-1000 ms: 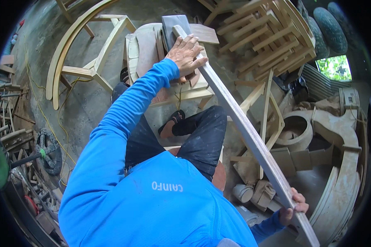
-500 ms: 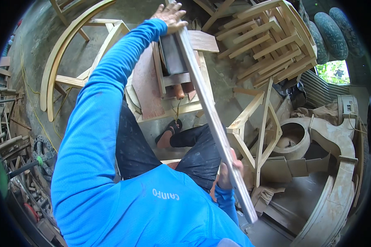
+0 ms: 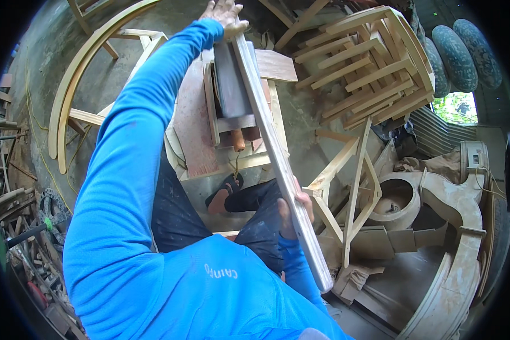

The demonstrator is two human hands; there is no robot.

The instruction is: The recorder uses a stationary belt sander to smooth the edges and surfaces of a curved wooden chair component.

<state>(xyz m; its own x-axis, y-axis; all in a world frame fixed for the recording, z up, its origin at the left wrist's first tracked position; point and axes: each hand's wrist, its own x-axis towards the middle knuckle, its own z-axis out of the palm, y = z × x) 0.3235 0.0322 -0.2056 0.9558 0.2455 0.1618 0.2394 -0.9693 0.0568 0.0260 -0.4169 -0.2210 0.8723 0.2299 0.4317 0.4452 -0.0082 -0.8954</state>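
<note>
A small wooden bench (image 3: pixel 201 127) stands on the concrete floor (image 3: pixel 105 73), with a grey machine block (image 3: pixel 232 85) set in a frame on its top and a long plank (image 3: pixel 275 150) lying across that. On the floor around it lie curved wooden arches (image 3: pixel 76 85), a stack of slatted frames (image 3: pixel 368 62), a slim wooden frame (image 3: pixel 351 181) and large curved carved pieces (image 3: pixel 453 226).

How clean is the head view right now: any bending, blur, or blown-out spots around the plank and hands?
Head view: fisheye bends the long wooden plank slightly and curves edges near the black rim; left hand and right hand are reasonably sharp; lighting soft and even, but the bright opening at right is overexposed.
</note>
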